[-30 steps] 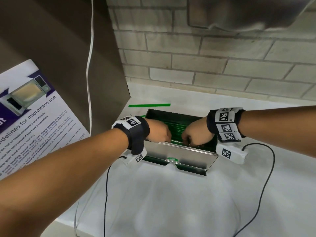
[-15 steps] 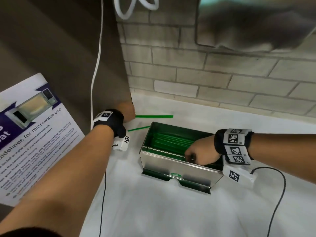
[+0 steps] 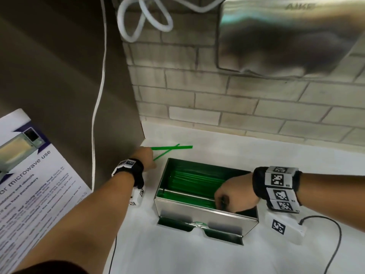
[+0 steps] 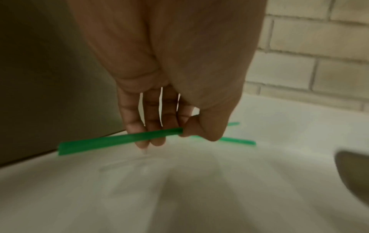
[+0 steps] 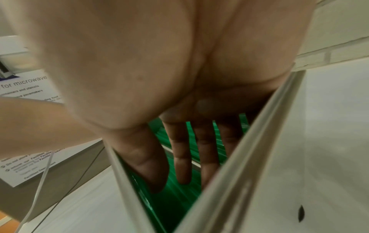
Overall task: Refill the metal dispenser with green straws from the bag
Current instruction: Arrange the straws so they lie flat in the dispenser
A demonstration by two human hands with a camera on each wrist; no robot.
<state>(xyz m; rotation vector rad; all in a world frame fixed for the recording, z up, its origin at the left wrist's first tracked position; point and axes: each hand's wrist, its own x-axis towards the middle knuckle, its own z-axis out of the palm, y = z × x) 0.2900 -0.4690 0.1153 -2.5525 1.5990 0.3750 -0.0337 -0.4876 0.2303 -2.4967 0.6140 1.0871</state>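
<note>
The metal dispenser (image 3: 197,212) stands open-topped on the white counter, with green straws (image 3: 193,178) lying lengthwise inside. My right hand (image 3: 223,204) reaches into its right end. In the right wrist view its straight fingers (image 5: 181,157) press down on the straws (image 5: 173,200) between the steel walls (image 5: 299,157). My left hand (image 3: 152,155) is behind and left of the dispenser, by the brown side panel. Thumb and fingers of the left hand (image 4: 179,132) pinch one green straw (image 4: 119,140) just above the counter. Another loose straw (image 4: 237,140) lies beyond it. No bag is in view.
Two loose straws (image 3: 177,147) cross on the counter behind the dispenser. A microwave notice (image 3: 29,175) sits on the left, with a white cable (image 3: 98,95) hanging down the brown panel (image 3: 59,76). A brick wall (image 3: 237,107) and a steel wall unit (image 3: 286,36) stand behind. A black cord (image 3: 325,254) trails on the right.
My left hand came out of the dispenser, moved back and left to the loose straws and pinched one. The right hand stayed inside the dispenser.
</note>
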